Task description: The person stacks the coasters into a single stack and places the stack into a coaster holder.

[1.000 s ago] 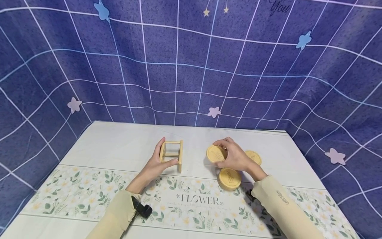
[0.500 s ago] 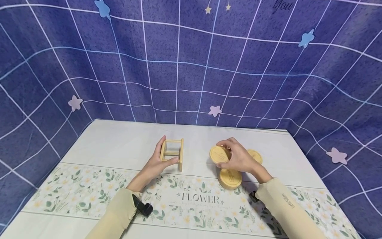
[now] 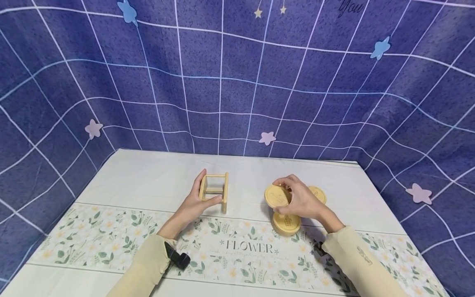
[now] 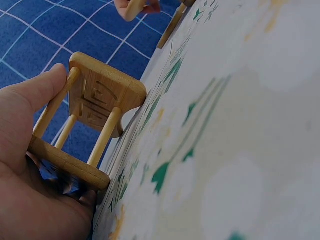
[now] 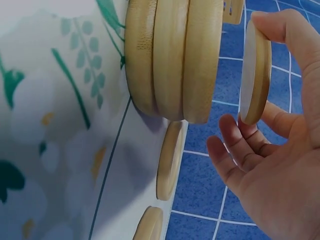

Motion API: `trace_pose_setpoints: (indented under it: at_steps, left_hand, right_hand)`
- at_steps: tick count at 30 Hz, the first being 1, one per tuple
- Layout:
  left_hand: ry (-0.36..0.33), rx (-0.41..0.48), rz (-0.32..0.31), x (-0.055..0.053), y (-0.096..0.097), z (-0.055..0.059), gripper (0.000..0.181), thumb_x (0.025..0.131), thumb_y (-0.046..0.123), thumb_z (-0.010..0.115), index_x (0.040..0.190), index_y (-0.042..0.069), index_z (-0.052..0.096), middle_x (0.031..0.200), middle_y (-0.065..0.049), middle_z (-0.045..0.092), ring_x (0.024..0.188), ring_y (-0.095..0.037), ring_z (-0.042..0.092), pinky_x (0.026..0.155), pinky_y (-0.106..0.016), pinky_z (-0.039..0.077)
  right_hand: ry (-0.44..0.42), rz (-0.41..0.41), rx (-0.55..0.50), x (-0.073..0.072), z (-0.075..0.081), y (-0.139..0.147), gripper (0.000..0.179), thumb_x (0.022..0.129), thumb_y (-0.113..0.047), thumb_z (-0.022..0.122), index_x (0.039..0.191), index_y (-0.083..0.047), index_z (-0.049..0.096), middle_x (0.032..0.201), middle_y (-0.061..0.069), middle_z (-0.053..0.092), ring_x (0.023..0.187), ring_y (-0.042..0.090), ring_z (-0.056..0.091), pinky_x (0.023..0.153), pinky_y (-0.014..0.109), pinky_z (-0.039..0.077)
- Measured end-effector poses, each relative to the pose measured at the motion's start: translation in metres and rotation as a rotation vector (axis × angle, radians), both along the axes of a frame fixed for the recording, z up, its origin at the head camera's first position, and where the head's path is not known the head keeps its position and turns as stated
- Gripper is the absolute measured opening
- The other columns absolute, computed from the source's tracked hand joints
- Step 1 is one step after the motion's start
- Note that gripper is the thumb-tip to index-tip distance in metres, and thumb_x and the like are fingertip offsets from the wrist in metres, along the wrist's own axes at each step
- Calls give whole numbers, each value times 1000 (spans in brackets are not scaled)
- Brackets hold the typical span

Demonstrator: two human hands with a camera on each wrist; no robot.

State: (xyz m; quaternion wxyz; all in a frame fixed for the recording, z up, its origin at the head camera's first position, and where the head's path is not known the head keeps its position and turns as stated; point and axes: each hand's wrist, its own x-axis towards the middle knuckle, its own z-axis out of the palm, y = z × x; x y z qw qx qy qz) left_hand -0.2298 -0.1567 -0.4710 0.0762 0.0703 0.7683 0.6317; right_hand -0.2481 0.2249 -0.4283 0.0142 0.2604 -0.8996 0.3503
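Rod-framed holder (image 3: 225, 192) in my left hand (image 3: 191, 208), wooden disc (image 3: 276, 196) in my right hand (image 3: 302, 200).
Head view: I grip the holder at the bench (image 3: 148, 173), presumably to steady it, and pinch the disc above the stack (image 3: 287, 226). Left wrist view: my hand wraps the near end panel (image 4: 70, 164), its inside uncovered. Right wrist view: thumb and finger pinch the disc's rim, probably to leave its faces free; two loose discs (image 5: 170, 160) lie near the stack.

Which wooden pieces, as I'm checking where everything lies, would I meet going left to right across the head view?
The frame in the left hand, the raised disc in the right hand, the partly hidden disc behind that hand. The stack overlaps the raised disc's span, so it is left out.
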Motion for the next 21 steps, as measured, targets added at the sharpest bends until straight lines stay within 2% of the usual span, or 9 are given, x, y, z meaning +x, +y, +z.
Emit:
trace_pose_setpoints:
  at_steps: [7,16,21]
  left_hand:
    - [0,15,-7,0,0,0,115,101,29,84,180,36,0,186,-14,9,169,-42,13,135,-65,14]
    - [31,-2,-1,1,1,0,120,97,38,88,180,34,1,185,-19,11,168,-48,15,132,-70,17]
    - [5,18,1,1,1,0,118,99,33,87,180,36,1,186,-13,9,170,-42,13,135,-66,13]
  right_hand:
    - [-6,11,-5,4,0,3,72,72,-24,95,138,-13,71,118,5,61,109,23,58,100,48,52]
    - [10,15,4,9,0,8,72,71,-25,95,137,-10,70,118,5,62,108,22,60,99,47,55]
    - [28,29,10,12,-1,11,71,70,-24,95,135,-9,71,115,4,61,104,21,58,95,43,55]
